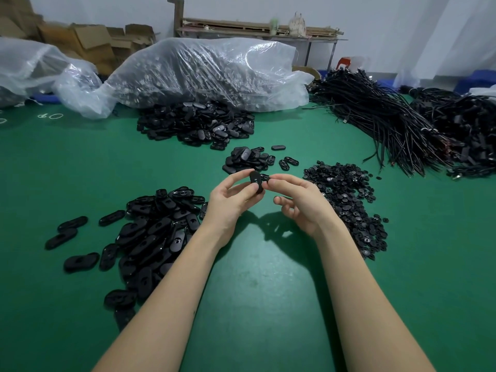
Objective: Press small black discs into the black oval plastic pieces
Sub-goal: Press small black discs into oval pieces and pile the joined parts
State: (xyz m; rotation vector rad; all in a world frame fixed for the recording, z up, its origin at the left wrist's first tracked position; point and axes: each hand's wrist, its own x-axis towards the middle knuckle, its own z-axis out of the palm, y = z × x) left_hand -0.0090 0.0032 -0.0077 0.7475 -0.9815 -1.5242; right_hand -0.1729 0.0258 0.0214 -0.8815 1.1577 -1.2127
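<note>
Both hands meet above the middle of the green counter (255,277), clear of its surface. The left hand (230,200) pinches one oval piece (256,181) between thumb and fingertips, holding it roughly upright. The right hand (298,197) has thumb and forefinger pressed together at the oval's right edge, pinching something small and dark there; whether that is a disc I cannot tell. Its other fingers curl loosely below.

Bare counter runs from under the hands back toward the person, between the two forearms, and a wide bare stretch lies to the far left. The counter's edges do not show.

Four heaps of small parts lie around the hands, too many pieces to count. A pile of ovals (150,232) lies just left of the left forearm, with about five strays on its left side. A small pile of ovals (247,159) sits just beyond the hands, with a few loose ones to its right. A heap of discs (346,200) lies close beside the right wrist. A larger oval heap (198,124) lies farther back, spilling from a clear plastic bag (204,71).

A second bag (40,65) lies at far left. Bundled black cables (389,124) crowd the right side. Cardboard boxes (88,41) and a bench (257,30) stand by the wall.
</note>
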